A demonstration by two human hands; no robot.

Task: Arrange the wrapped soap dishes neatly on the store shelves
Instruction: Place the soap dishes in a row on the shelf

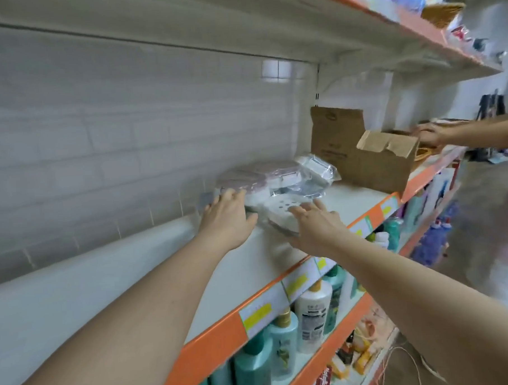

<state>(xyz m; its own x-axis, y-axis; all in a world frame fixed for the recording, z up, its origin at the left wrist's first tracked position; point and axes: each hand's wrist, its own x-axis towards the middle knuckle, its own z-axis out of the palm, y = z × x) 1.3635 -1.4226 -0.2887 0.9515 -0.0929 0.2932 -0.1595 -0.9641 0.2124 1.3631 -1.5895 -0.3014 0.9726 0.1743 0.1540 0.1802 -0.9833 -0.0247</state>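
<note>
- Both forearms reach over the white shelf (278,249) and its orange front edge.
- Wrapped soap dishes (273,188) are piled mid-shelf.
- Left hand (227,215), fingers straight, touches the pile's left side.
- Right hand (315,223), fingers spread, rests on the nearest white dish (280,213).

**White shelf, orange edge, pale wrapped dishes**

We see a white shelf board (349,199) trimmed with an orange front strip (212,342) carrying white-and-yellow price labels (259,313). At centre frame, the wrapped soap dishes (279,191) show white, pale pink and grey through clear glossy plastic; the nearest white one is dotted with round holes. Right of them stands a brown cardboard box (370,161). Behind, upper left, we find white brick-pattern wall tiles (99,135) with grey joints. Lower centre, teal bottles (282,342) with gold caps flank a white bottle (313,315).
</note>
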